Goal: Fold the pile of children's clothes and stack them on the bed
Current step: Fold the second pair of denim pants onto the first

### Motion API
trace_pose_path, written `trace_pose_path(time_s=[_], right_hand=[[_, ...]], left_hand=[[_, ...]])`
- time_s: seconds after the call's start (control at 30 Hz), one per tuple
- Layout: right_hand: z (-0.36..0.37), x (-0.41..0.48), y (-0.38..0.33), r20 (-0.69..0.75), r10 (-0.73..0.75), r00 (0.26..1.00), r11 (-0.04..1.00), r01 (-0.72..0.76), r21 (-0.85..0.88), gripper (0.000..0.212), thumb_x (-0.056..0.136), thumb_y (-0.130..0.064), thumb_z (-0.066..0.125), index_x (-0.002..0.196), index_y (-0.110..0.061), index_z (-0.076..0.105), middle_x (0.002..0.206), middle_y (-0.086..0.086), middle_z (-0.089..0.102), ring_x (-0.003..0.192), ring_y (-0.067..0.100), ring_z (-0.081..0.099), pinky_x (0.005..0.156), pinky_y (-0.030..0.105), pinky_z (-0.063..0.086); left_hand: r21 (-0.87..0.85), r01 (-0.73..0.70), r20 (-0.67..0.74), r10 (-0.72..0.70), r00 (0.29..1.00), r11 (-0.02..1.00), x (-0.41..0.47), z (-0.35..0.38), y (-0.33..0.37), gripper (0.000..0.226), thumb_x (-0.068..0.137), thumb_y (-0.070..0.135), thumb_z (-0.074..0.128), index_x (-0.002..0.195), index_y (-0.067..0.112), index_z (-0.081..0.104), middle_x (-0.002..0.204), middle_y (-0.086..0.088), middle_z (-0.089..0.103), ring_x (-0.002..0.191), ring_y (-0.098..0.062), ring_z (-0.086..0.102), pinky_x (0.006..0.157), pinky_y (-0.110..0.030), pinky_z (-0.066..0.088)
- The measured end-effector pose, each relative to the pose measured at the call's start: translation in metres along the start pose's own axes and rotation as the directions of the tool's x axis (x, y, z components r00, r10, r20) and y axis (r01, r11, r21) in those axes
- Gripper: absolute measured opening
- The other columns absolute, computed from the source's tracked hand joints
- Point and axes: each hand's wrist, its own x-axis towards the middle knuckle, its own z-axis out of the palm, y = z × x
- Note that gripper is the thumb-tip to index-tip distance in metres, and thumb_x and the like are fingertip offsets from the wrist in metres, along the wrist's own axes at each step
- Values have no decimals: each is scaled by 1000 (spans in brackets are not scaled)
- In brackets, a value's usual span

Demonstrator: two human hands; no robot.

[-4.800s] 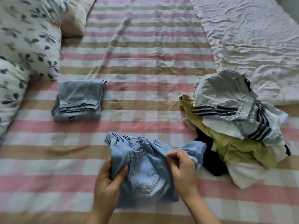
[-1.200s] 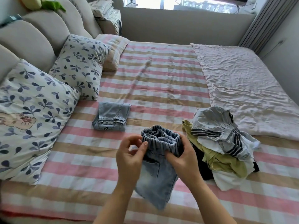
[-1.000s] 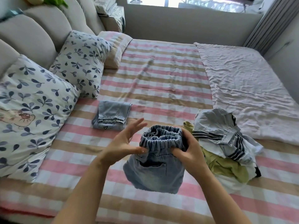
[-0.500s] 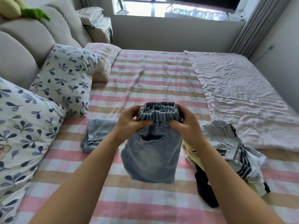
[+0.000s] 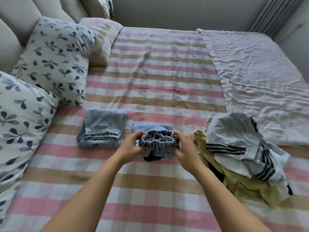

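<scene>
At the middle of the bed (image 5: 158,72), over its pink, tan and white checked sheet, the left grip (image 5: 132,146) and the right grip (image 5: 184,152), both bare hands, hold a pair of denim shorts (image 5: 158,144) by the gathered elastic waistband. There is one grip at each end, with fingers and thumbs curled round the cloth. The waistband faces the camera, and the far part of the shorts lies on the sheet behind it. Just to the left, apart from the shorts, lies a folded denim garment (image 5: 102,128) with a small dark emblem near its front edge. To the right, near the right grip, sits the unfolded pile (image 5: 237,148): a grey-white piece with dark stripes on top, and olive-yellow, white and black cloth beneath. Two leaf-print pillows (image 5: 53,61) and a striped pillow (image 5: 102,41) lean on the padded headboard (image 5: 13,25) at left. A crumpled pale blanket (image 5: 259,77) covers the bed's right side.
</scene>
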Motion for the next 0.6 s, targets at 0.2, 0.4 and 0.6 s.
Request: trace_pose_path(time_s=[0.2, 0.4, 0.6], right_hand=[[61, -54, 65, 175, 145, 974, 974, -109, -197, 48, 80, -6, 56, 126, -17, 49, 111, 6, 60, 104, 27, 47, 89, 41, 40], [113, -136, 107, 122, 80, 989, 976, -52, -213, 41, 69, -8, 71, 107, -23, 63, 100, -12, 64, 96, 18, 47, 78, 36, 40], [173, -205, 156, -23, -33, 999, 945, 24, -325, 54, 48, 10, 79, 94, -15, 66, 102, -2, 67, 100, 17, 43, 80, 32, 37]], left_hand=[[154, 122, 104, -139, 985, 980, -42, 49, -84, 43, 69, -2, 74, 107, 14, 62, 90, 9, 63, 76, 8, 54, 67, -7, 38], [213, 110, 27, -118, 993, 971, -115, 96, -147, 61, 69, 7, 79, 123, 21, 55, 117, 7, 57, 108, -15, 48, 91, -10, 31], [119, 169, -114, -155, 981, 978, -180, 151, -203, 66, 69, -14, 64, 124, 21, 53, 131, 10, 45, 122, -9, 40, 99, -29, 38]])
